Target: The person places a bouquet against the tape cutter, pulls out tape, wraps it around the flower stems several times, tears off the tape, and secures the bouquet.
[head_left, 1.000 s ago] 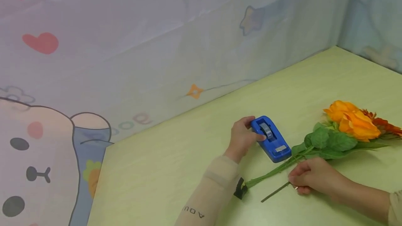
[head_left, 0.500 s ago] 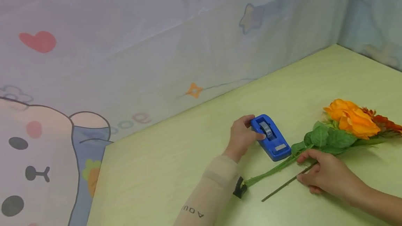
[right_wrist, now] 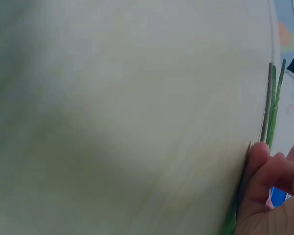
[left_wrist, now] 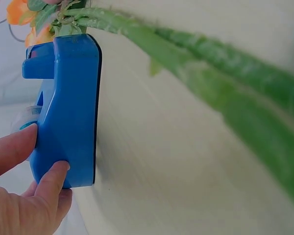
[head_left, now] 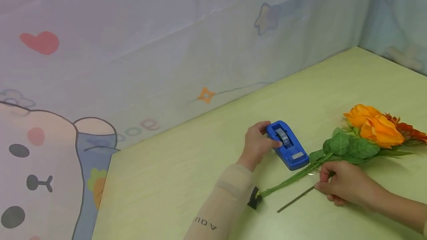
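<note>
In the head view my left hand [head_left: 257, 145] grips the rear of a blue tape dispenser [head_left: 288, 145], thumb by the clear tape roll [head_left: 284, 137]. The left wrist view shows its fingers around the dispenser's [left_wrist: 73, 117] end. My right hand [head_left: 347, 182] has curled fingers, with thumb and forefinger pinching a dark flower stem [head_left: 297, 198]. A small shiny strip [head_left: 311, 174], seemingly tape, lies by that forefinger. Green stems [head_left: 283, 185] run between both hands to orange flowers [head_left: 380, 130]. In the right wrist view the dark stem [right_wrist: 266, 103] lies beside the green ones.
Green leaves [head_left: 360, 149] and dark red flowers [head_left: 411, 132] lie with the bunch on the yellow-green table [head_left: 173, 180]. A black object [head_left: 254, 198] sits by the left sleeve, at the green stems' ends. A printed cloth wall [head_left: 150, 47] rises behind.
My right hand spread its fingers half a second ago and now has them curled again at the dark stem. The shiny strip now shows by the green stems. The left hand keeps its grip.
</note>
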Tool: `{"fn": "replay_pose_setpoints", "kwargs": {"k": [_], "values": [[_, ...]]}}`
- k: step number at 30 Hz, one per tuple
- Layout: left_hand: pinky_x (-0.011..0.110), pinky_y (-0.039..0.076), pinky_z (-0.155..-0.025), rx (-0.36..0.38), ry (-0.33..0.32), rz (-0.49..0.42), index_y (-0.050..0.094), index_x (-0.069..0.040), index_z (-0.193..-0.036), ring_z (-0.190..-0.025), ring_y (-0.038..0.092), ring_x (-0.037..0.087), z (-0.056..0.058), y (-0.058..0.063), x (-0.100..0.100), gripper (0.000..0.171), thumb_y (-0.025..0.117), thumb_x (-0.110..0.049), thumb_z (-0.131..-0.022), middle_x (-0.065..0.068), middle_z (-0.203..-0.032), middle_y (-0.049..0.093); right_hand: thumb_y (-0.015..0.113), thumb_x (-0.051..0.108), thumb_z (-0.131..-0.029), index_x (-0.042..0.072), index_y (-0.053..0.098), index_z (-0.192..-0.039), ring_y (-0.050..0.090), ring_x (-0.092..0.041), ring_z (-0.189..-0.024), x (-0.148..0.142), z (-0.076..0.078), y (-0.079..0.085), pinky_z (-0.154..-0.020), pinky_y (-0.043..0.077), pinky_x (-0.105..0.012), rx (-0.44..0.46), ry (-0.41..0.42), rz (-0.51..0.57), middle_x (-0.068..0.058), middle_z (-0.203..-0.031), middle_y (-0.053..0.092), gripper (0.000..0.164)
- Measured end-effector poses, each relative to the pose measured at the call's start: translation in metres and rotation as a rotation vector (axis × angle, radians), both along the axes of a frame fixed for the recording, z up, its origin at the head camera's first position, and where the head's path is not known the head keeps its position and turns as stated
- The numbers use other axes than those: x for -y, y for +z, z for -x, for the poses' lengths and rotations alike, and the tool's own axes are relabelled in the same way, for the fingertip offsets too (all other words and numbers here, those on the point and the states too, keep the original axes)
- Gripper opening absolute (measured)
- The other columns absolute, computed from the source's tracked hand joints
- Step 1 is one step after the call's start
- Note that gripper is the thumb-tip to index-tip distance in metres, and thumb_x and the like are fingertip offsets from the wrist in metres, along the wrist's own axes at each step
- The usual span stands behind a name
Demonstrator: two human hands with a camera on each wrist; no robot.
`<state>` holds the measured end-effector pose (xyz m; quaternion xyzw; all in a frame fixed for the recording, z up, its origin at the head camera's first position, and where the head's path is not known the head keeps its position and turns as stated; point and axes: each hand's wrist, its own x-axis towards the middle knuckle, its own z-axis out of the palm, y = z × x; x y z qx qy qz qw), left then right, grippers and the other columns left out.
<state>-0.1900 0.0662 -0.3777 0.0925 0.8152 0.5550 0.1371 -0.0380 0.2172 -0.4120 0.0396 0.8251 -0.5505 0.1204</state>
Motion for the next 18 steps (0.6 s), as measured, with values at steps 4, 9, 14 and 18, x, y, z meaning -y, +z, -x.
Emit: {"fn": "replay_pose_setpoints", "kwargs": {"k": [4, 9, 14, 18], "values": [[0.033, 0.047, -0.09, 0.0, 0.002, 0.0, 0.06, -0.001, -0.12, -0.109, 0.057, 0.023, 0.0002, -0.001, 0.0005, 0.062, 0.075, 0.018, -0.063, 0.012, -0.114, 0.063, 0.07, 0.022, -0.083, 0.008, 0.05, -0.076, 0.043, -0.01, -0.042, -0.0007, -0.0013, -0.0033, -0.044, 0.039, -0.025, -0.101, 0.015, -0.167, 0.002, -0.051, 0.048, 0.025], [0.034, 0.047, -0.09, 0.004, 0.004, -0.006, 0.06, 0.0, -0.12, -0.11, 0.057, 0.023, 0.0003, -0.0005, 0.0004, 0.062, 0.074, 0.018, -0.063, 0.012, -0.115, 0.063, 0.076, 0.022, -0.076, 0.019, 0.049, -0.07, 0.034, -0.002, -0.045, 0.001, -0.0026, -0.0054, -0.045, 0.029, -0.022, -0.347, -0.005, -0.496, 0.012, -0.053, 0.04, 0.028], [0.034, 0.047, -0.089, 0.006, 0.005, -0.004, 0.06, -0.001, -0.12, -0.109, 0.057, 0.023, 0.0, -0.0005, 0.0004, 0.062, 0.075, 0.018, -0.063, 0.012, -0.114, 0.063, 0.079, 0.017, -0.072, 0.024, 0.047, -0.07, 0.031, 0.002, -0.046, 0.0017, -0.0041, -0.0053, -0.045, 0.026, -0.021, -0.479, 0.018, -0.591, 0.018, -0.053, 0.038, 0.032], [0.033, 0.047, -0.089, 0.003, 0.008, 0.001, 0.06, -0.001, -0.12, -0.108, 0.057, 0.022, 0.0003, -0.0006, 0.0006, 0.062, 0.075, 0.017, -0.062, 0.012, -0.113, 0.064, 0.08, 0.013, -0.069, 0.025, 0.047, -0.069, 0.03, 0.003, -0.047, 0.0018, -0.0033, -0.0052, -0.045, 0.026, -0.021, -0.548, 0.037, -0.624, 0.021, -0.053, 0.038, 0.035]]}}
